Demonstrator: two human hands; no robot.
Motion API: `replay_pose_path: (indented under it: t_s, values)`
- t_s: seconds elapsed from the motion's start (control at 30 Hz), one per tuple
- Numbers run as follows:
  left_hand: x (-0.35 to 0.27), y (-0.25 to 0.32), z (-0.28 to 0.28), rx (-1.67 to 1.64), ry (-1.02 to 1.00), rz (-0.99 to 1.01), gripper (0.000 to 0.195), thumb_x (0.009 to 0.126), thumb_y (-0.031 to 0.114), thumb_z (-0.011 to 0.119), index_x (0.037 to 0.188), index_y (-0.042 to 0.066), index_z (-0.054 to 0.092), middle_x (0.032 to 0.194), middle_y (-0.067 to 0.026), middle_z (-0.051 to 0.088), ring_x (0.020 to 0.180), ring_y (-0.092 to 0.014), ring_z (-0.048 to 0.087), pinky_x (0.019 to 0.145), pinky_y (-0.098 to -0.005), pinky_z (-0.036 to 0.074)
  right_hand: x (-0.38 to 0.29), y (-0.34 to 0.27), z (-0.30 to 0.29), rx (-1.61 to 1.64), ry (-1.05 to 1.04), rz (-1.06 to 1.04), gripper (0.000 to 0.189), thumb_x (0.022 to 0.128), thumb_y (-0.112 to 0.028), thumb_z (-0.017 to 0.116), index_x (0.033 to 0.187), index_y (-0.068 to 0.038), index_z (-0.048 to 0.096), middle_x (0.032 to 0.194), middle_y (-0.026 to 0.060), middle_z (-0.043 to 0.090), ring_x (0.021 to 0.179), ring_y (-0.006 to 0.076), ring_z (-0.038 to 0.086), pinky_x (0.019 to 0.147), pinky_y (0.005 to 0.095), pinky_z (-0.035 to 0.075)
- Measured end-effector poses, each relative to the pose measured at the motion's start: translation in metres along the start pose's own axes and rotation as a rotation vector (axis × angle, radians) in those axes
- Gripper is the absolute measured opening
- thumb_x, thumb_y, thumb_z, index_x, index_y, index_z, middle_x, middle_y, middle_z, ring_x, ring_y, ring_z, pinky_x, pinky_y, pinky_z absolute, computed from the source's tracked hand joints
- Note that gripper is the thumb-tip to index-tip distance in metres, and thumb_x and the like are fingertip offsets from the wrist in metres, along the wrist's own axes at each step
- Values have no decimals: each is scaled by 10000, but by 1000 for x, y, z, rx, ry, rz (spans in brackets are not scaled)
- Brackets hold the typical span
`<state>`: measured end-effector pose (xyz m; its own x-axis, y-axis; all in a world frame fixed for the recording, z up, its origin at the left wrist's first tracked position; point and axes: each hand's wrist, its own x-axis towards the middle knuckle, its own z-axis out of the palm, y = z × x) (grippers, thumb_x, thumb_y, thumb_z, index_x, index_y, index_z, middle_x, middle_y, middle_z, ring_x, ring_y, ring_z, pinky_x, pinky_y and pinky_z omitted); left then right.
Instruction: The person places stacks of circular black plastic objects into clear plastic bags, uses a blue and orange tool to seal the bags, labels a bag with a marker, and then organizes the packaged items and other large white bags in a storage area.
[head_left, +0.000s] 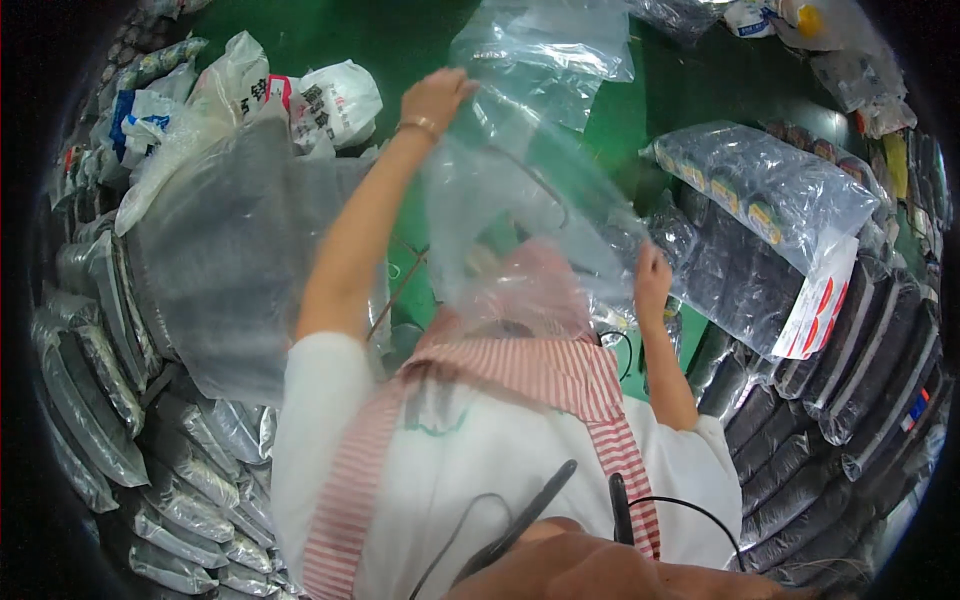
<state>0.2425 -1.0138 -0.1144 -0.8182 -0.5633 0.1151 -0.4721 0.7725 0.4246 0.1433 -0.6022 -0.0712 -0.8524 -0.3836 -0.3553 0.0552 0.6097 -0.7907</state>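
Observation:
A large clear plastic bag (487, 187) is stretched between my two hands above the green floor. My left hand (439, 97), with a bracelet at the wrist, grips its upper left edge. Its right edge is pinched in my right hand (652, 274), lower down. The bag is partly blurred, and the red-and-white striped apron (517, 367) shows through its lower part. Beyond it lie flat clear plastic bags (544, 45) on the floor. Whether the held bag has anything inside cannot be told.
Left stands a stack of translucent plastic sheeting (225, 262), with white printed bags (337, 105) behind. Right lies a clear package of dark items (757, 202) with yellowish labels. Wrapped dark packages (795, 480) and silvery wrapped packs (187, 510) are piled on both sides. A black cable (697, 510) hangs near my body.

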Motion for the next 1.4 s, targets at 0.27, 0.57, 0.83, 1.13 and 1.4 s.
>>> replay_pose_path:
  t_s: [0.27, 0.57, 0.83, 1.13, 1.4]
  values:
    - [-76, -57, 39, 74, -662, -486, 468, 771, 457, 626, 1068, 100, 569, 1092, -126, 602, 919, -329, 595, 766, -434, 479, 11, 162, 62, -147, -546, 187, 217, 844, -223, 523, 843, -16, 590, 772, 166, 610, 694, 356, 586, 667, 408, 471]
    - [-256, 60, -37, 289, -95, -526, 864, 758, 320, 662, 1438, 177, 149, 1370, -212, 310, 1132, -355, 461, 890, -433, 423, -83, -1, 164, -581, -1190, -414, 259, 835, -189, 513, 1076, -125, 584, 880, 153, 620, 834, 355, 590, 720, 446, 459]
    - [-461, -41, -163, -84, -106, -1078, 245, 788, 134, 612, 1031, 105, 607, 731, -123, 642, 653, -245, 630, 583, -344, 484, -224, -57, 244, -126, -1795, -930, 308, 847, -249, 520, 1112, -96, 553, 995, 125, 618, 886, 340, 600, 757, 420, 479]
    - [-507, -114, -64, -1305, 439, -1482, 191, 823, 192, 636, 905, 21, 614, 763, -38, 613, 686, -111, 587, 564, -248, 471, -297, 44, 298, -83, -1355, -1203, 251, 789, -212, 526, 955, -30, 576, 932, 142, 599, 882, 295, 595, 757, 362, 482]
    - [-480, -123, 23, -462, -41, -1023, 344, 816, 310, 605, 1046, 55, 578, 940, -73, 607, 835, -198, 594, 696, -338, 464, -85, 32, 259, 239, -1038, 680, 347, 872, -356, 432, 861, -40, 573, 837, 117, 599, 790, 260, 584, 699, 378, 480]
